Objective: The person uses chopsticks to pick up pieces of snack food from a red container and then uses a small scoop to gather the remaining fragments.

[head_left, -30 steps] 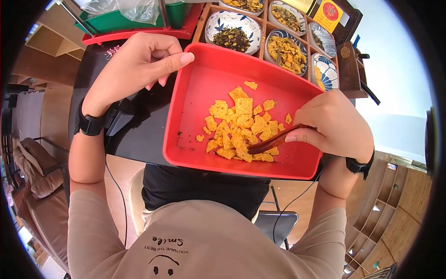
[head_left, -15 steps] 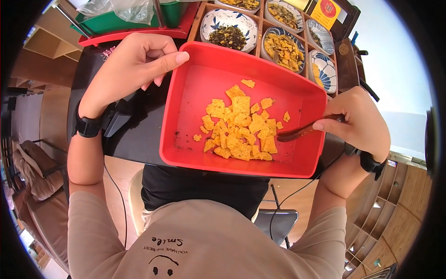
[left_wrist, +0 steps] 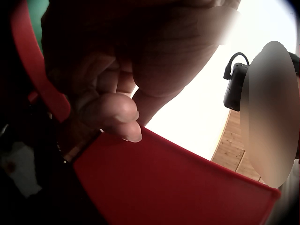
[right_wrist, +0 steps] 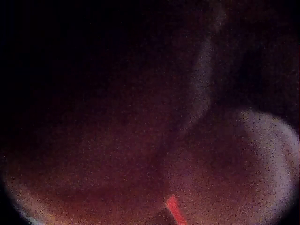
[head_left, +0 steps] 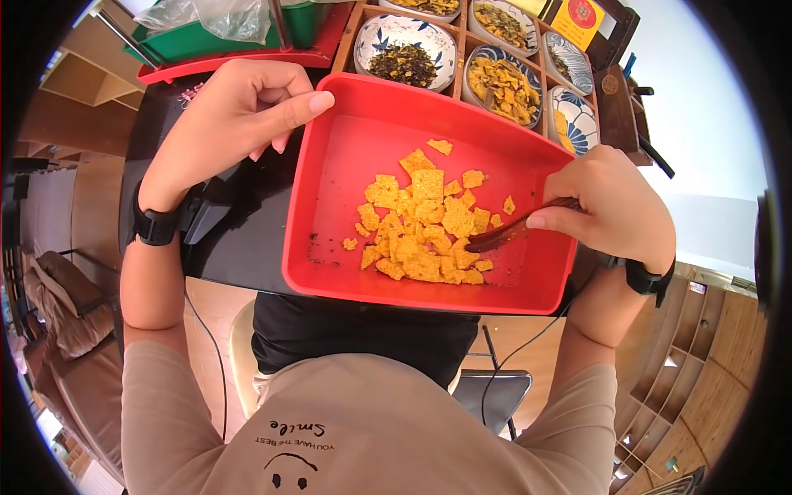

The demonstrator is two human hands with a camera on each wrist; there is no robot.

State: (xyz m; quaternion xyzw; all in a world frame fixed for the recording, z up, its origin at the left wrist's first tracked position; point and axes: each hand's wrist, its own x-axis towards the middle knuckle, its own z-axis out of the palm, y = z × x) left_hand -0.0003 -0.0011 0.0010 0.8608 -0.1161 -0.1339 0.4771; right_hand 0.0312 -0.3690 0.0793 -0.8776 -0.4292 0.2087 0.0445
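Observation:
A red plastic tray (head_left: 363, 148) with sloping walls is tilted in front of the person's body, a heap of orange-yellow flat crisps (head_left: 425, 231) on its floor. At the far left corner my left hand (head_left: 243, 115) pinches the rim with thumb and fingers; in the left wrist view curled fingertips (left_wrist: 126, 117) lie right at the tray's red wall (left_wrist: 178, 178). My right hand (head_left: 619, 202) grips a dark brown wooden spoon (head_left: 516, 231) over the right wall. The spoon's tip meets the heap's right edge. The right wrist view is nearly black.
Behind the tray, a wooden compartment box (head_left: 462, 51) holds patterned dishes of dried food, including a blue-and-white dish (head_left: 370, 56). A green bin (head_left: 177, 43) with clear plastic stands on a red base (head_left: 318, 59) at the far left. The table (head_left: 247, 239) is glossy black.
The right hand drew the spoon back to the right, then brought it left again into the crisps, whose right edge has shifted a little. The left hand stays at its corner.

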